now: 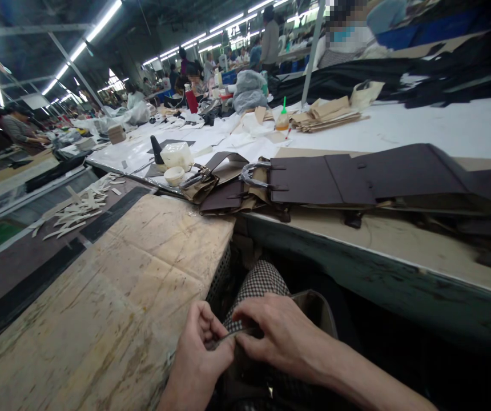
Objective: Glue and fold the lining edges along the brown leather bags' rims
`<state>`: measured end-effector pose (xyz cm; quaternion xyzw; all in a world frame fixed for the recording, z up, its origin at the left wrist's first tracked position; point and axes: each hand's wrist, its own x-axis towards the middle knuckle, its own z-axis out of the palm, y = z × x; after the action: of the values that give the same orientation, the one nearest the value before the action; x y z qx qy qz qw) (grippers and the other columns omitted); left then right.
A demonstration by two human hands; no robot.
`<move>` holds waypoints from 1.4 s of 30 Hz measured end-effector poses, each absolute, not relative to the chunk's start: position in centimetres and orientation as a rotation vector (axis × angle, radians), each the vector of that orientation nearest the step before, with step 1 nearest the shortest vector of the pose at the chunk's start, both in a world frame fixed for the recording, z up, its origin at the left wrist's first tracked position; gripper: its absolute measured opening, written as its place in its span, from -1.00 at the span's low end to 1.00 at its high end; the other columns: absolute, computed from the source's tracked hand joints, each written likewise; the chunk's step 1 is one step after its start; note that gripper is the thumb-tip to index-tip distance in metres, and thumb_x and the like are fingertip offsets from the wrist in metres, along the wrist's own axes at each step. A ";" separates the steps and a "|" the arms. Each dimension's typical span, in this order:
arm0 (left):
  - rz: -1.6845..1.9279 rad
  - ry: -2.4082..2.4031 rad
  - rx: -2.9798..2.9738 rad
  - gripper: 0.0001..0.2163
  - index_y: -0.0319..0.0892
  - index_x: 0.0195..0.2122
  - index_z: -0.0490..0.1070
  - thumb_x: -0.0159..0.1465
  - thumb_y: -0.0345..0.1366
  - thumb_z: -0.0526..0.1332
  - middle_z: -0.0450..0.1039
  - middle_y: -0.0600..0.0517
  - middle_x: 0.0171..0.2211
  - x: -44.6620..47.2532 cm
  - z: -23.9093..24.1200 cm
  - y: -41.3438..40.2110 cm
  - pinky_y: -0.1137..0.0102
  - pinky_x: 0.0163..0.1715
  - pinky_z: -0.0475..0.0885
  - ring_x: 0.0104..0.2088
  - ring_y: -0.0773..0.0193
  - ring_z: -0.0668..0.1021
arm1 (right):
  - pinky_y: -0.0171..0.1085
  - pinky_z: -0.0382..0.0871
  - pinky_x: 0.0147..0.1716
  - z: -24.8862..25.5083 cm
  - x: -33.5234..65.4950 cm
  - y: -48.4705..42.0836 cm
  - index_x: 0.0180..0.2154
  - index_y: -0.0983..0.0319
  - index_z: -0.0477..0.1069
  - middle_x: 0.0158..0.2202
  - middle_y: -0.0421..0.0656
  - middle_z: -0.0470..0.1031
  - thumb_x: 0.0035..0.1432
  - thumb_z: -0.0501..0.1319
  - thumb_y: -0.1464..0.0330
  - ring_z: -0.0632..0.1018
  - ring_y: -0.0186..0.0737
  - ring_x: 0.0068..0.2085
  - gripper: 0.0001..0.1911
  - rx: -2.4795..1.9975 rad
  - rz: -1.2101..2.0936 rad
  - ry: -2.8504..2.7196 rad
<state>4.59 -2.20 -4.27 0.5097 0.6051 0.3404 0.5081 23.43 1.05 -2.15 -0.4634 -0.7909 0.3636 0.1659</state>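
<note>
Low in the picture, my left hand (198, 354) and my right hand (277, 334) meet over my lap, above checked fabric (258, 281). Both pinch a thin dark strap (232, 337) that runs between them. Its ends are hidden in the fingers. A brown bag opening (316, 308) shows just behind my right hand. On the long table ahead lie dark brown flat bag panels (357, 180) with metal buckles (252, 174) and folded brown pieces (224, 197).
A worn wooden bench top (112, 297) fills the left. Pale cut strips (74, 208) lie on a dark board. A white tub (177, 154), a glue bottle (283, 119) and paper patterns (326, 114) stand farther back. Other workers stand or sit in the distance.
</note>
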 end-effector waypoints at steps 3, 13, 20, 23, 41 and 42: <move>0.548 1.397 1.308 -0.90 -0.19 -0.30 0.34 0.19 -0.33 0.24 0.32 0.14 -0.48 4.0 -3.0 -1.5 0.50 -0.46 0.26 -0.45 0.36 0.37 | -0.28 0.12 -0.32 -2.3 23.4 1.2 -0.44 0.16 0.51 -0.43 -0.27 0.49 0.15 0.23 0.36 0.46 -0.28 -0.34 -0.86 -1.236 1.006 -2.356; 0.421 1.489 1.476 -0.88 -0.20 -0.47 0.51 0.13 -0.38 0.18 0.43 0.08 -0.47 4.1 -0.6 -1.6 0.47 -0.44 0.27 -0.42 0.29 0.43 | -0.32 0.18 -0.27 -2.9 23.1 1.0 -0.47 0.19 0.54 -0.45 -0.31 0.49 0.05 0.28 0.44 0.48 -0.35 -0.35 -0.91 -1.219 1.054 -2.222; 0.506 1.399 1.446 -0.77 -0.14 -0.11 0.49 0.21 -0.30 0.21 0.48 0.05 -0.33 3.3 -1.2 -2.8 0.43 -0.31 0.38 -0.33 0.26 0.49 | -0.23 0.22 -0.12 -1.2 25.1 1.8 -0.22 0.13 0.58 -0.25 -0.23 0.56 0.24 0.21 0.35 0.51 -0.22 -0.17 -0.84 -1.089 1.162 -2.345; 0.629 1.389 1.427 -0.55 -0.10 0.09 0.34 0.14 -0.33 0.27 0.48 0.06 -0.31 3.3 -1.9 -3.3 0.42 -0.30 0.40 -0.33 0.27 0.51 | -0.20 0.21 0.02 -0.1 26.6 2.4 0.02 0.09 0.50 -0.08 -0.19 0.57 0.15 0.22 0.45 0.50 -0.16 -0.05 -0.61 -0.966 1.305 -2.389; 0.728 1.472 1.781 -0.97 -0.09 -0.30 0.45 0.22 -0.32 0.25 0.48 0.08 -0.40 4.2 -1.6 -4.1 0.48 -0.34 0.41 -0.39 0.29 0.51 | -0.22 0.27 -0.08 -1.4 26.4 1.9 -0.12 0.04 0.54 -0.21 -0.23 0.57 0.13 0.36 0.38 0.45 -0.15 -0.10 -0.75 -1.093 1.252 -2.265; 0.781 1.435 1.851 -0.97 -0.09 -0.30 0.46 0.25 -0.32 0.23 0.50 0.06 -0.38 4.2 -2.0 -4.1 0.47 -0.32 0.43 -0.37 0.28 0.53 | -0.23 0.27 -0.06 -1.4 26.5 1.8 -0.11 0.06 0.52 -0.20 -0.24 0.57 0.14 0.35 0.40 0.46 -0.16 -0.09 -0.75 -1.078 1.235 -2.259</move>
<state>4.22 -4.13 -1.96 0.7078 0.5486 0.2986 0.3300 26.54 1.79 -1.44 -0.3803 -0.7970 0.4356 0.1743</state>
